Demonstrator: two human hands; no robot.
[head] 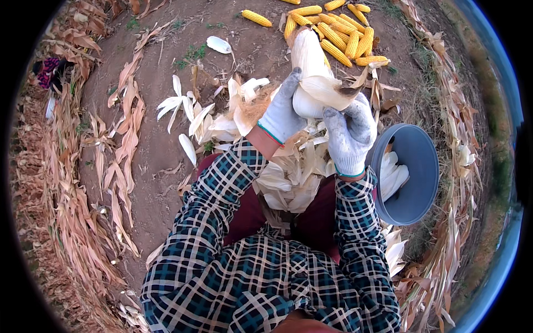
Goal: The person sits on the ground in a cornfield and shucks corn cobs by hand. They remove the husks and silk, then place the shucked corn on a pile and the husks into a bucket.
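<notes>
Both my hands wear pale knit work gloves and hold one ear of corn (310, 56) in front of me, its pale husk still largely around it. My left hand (285, 110) grips the ear from the left, with the thumb along its side. At its lower right, my right hand (353, 133) pinches a husk leaf (329, 89) that is folded away from the ear. A strip of yellow kernels shows on the ear's right side. Behind it, husked yellow corn ears (333, 35) lie in a loose pile on the soil.
A grey plastic bucket (420, 179) with husked-leaf or unhusked pieces inside stands at my right. Loose husks (291, 183) lie between my legs and ahead to the left. Dry corn stalks (125, 145) line both sides. A single ear (256, 18) lies apart at the top.
</notes>
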